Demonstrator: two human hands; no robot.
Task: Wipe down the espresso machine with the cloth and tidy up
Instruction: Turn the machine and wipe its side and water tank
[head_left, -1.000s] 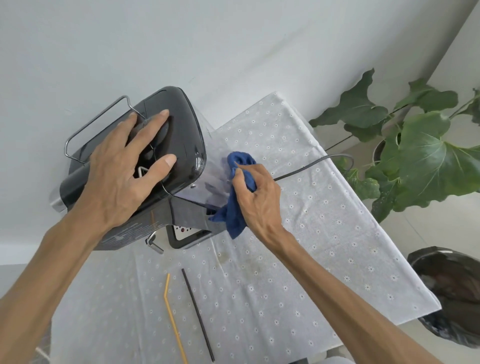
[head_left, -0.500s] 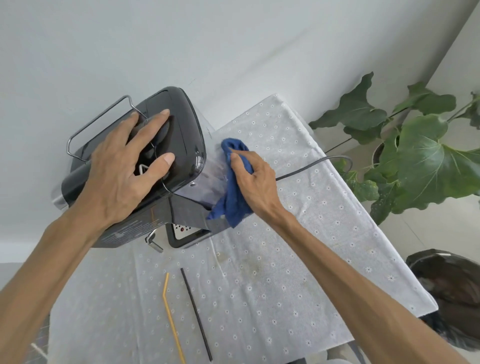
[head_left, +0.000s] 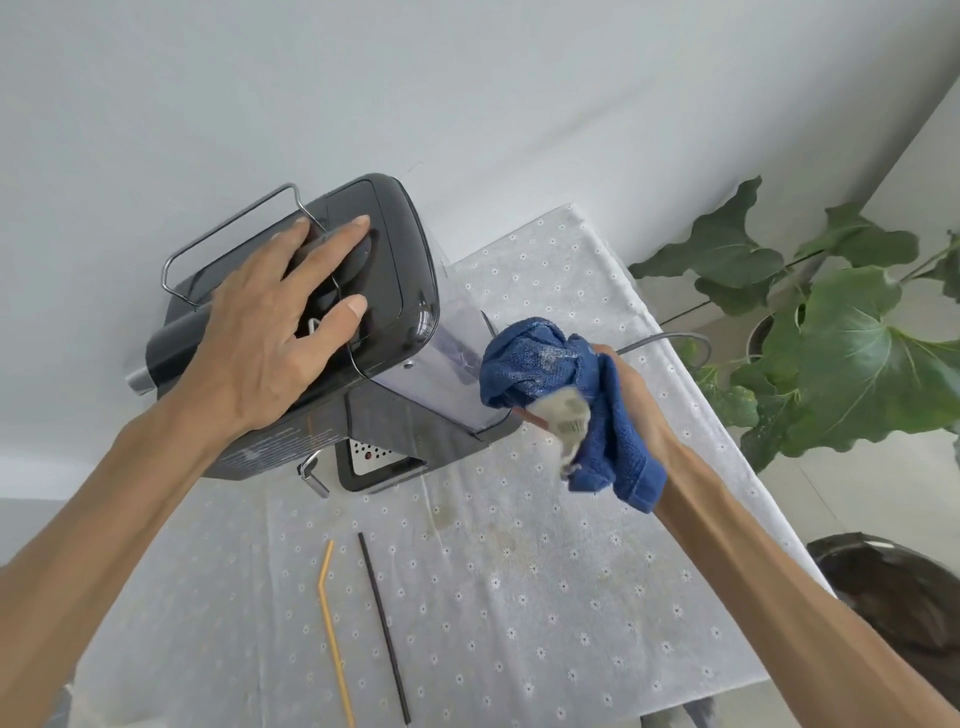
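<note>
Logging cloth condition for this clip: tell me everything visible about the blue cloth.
The cloth is a blue, terry-like rag, bunched and crumpled, not folded. A pale grey-white patch shows at its middle, either dirt or something wrapped inside; I cannot tell which. The right hand grips it from behind, one end hanging loose below the hand. Its upper bunch is at the clear side panel of the espresso machine; contact is unclear. It hangs above the tablecloth.
</note>
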